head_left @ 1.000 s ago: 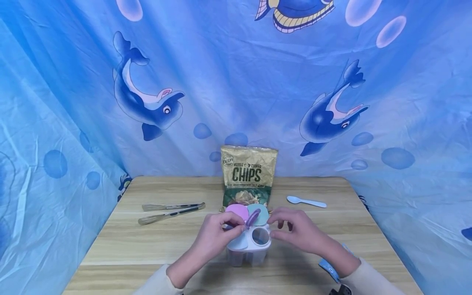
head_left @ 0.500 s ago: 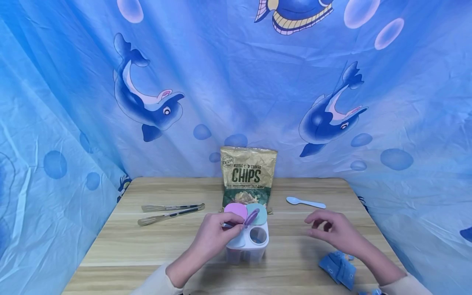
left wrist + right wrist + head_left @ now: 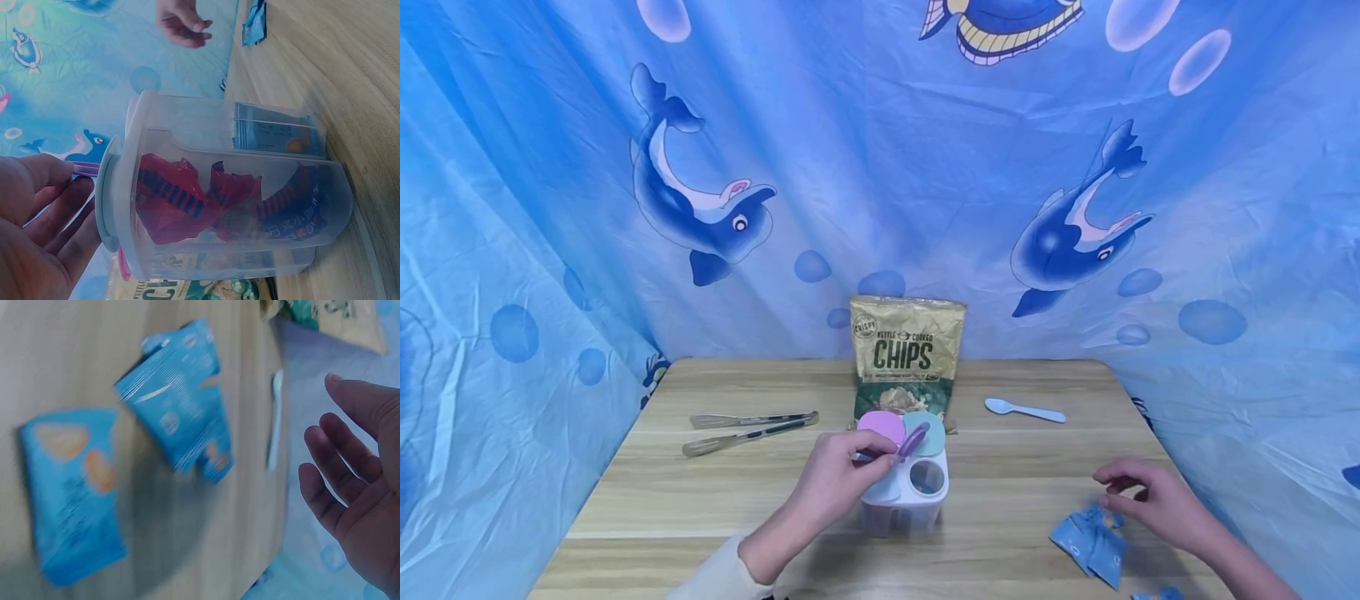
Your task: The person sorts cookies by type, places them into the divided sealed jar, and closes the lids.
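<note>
A clear plastic box with a white top and several round lids stands mid-table. My left hand pinches its purple lid, which is tipped up beside a round opening. Through the wall in the left wrist view, red packets and a blue packet show in separate compartments. My right hand holds nothing, its fingers loosely bent, above and beside a small pile of blue packets. In the right wrist view, another blue packet lies apart from that pile.
Behind the box a chips bag stands upright. Metal tongs lie at the left, and a pale blue spoon lies at the back right. A blue patterned cloth hangs around the table.
My right hand has moved away from the box's opening, rightward to the blue packets, and they have come into fuller view. My left hand stays on the purple lid.
</note>
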Demonstrator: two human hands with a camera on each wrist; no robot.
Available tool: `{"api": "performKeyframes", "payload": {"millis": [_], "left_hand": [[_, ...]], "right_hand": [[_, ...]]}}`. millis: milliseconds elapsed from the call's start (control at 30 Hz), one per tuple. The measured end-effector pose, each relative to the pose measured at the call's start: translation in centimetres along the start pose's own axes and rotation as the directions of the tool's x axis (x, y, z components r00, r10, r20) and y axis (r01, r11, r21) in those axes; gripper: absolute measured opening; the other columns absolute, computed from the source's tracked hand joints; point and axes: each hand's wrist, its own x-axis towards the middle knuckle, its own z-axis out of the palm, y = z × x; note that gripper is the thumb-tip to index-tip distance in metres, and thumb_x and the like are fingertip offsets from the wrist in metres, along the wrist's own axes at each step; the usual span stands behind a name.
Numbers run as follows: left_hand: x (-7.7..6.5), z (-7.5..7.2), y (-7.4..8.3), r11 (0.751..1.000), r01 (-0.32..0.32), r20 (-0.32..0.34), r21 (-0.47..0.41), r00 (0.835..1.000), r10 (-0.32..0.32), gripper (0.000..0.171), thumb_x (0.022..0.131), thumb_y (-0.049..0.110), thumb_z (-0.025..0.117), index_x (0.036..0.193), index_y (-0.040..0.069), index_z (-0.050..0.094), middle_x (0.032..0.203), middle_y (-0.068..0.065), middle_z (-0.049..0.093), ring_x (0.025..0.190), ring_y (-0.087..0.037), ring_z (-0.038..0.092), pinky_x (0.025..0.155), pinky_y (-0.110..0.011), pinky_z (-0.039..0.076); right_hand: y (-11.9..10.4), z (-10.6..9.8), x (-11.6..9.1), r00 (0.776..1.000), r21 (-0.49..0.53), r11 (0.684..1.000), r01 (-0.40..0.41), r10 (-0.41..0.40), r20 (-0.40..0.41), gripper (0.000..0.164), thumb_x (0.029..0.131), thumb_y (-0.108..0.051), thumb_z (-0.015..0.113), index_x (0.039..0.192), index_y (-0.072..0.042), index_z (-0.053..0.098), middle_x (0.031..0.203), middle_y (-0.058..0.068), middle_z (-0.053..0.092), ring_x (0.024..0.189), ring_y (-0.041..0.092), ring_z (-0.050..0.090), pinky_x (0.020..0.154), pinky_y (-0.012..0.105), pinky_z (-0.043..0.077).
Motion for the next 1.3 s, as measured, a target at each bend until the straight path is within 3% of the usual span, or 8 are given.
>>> {"api": "performKeyframes", "payload": {"millis": [233, 433, 633, 1067, 1300], "left_hand": [[0.1, -0.1, 0.1, 1.0, -0.006, -0.002, 0.004, 1.0, 0.006, 0.012, 0.085, 0.007, 0.08, 0.089, 0.019, 0.08, 0.084, 0.014, 0.077, 0.081, -0.004, 0.07, 0.073, -0.024, 0.06], [0.1, 0.0, 0.1, 1.0, -0.001, 0.008, -0.007, 1.0, 0.001, 0.011, 0.086, 0.008, 0.08, 0.09, 0.018, 0.08, 0.084, 0.014, 0.077, 0.082, -0.004, 0.07, 0.073, -0.022, 0.059], [0.0, 0.1, 0.0, 1.0, 0.0, 0.008, 0.0, 1.0, 0.0, 0.011, 0.086, 0.008, 0.08, 0.09, 0.018, 0.08, 0.084, 0.014, 0.077, 0.083, -0.004, 0.071, 0.074, -0.021, 0.059], [-0.1, 0.1, -0.2, 1.0, -0.027, -0.005, 0.002, 1.0, 0.027, 0.012, 0.085, 0.007, 0.081, 0.089, 0.018, 0.08, 0.084, 0.014, 0.077, 0.082, -0.004, 0.071, 0.073, -0.021, 0.059], [-0.1, 0.0, -0.1, 1.0, -0.021, -0.003, -0.002, 1.0, 0.021, 0.012, 0.086, 0.007, 0.08, 0.089, 0.018, 0.08, 0.084, 0.015, 0.076, 0.082, -0.004, 0.071, 0.074, -0.022, 0.059]], "right_hand": [[2.4, 0.2, -0.9, 1.0, 0.015, 1.0, -0.024, 0.024, 0.016, 0.028, 0.091, -0.017, 0.078, 0.114, -0.003, 0.072, 0.107, 0.013, 0.075, 0.084, -0.002, 0.066, 0.063, 0.025, 0.055], [3.5, 0.8, -0.6, 0.983, -0.028, 0.983, -0.182, 0.183, 0.031, 0.035, 0.087, -0.031, 0.082, 0.114, -0.009, 0.072, 0.105, 0.003, 0.075, 0.084, 0.002, 0.066, 0.066, 0.025, 0.054], [4.3, 1.5, -0.1, 0.963, -0.093, 0.961, -0.262, 0.267, 0.047, 0.037, 0.084, -0.03, 0.084, 0.113, -0.011, 0.073, 0.104, -0.001, 0.074, 0.089, 0.011, 0.065, 0.072, 0.025, 0.052], [5.0, 2.5, 0.5, 0.956, -0.13, 0.953, -0.272, 0.284, 0.08, 0.03, 0.084, -0.019, 0.084, 0.11, -0.011, 0.073, 0.106, 0.0, 0.073, 0.093, 0.015, 0.064, 0.074, 0.028, 0.053], [5.1, 2.6, 0.9, 0.951, -0.107, 0.952, -0.288, 0.298, 0.088, 0.033, 0.085, -0.012, 0.081, 0.116, -0.007, 0.072, 0.095, -0.002, 0.068, 0.086, 0.013, 0.06, 0.069, 0.024, 0.051]]}}
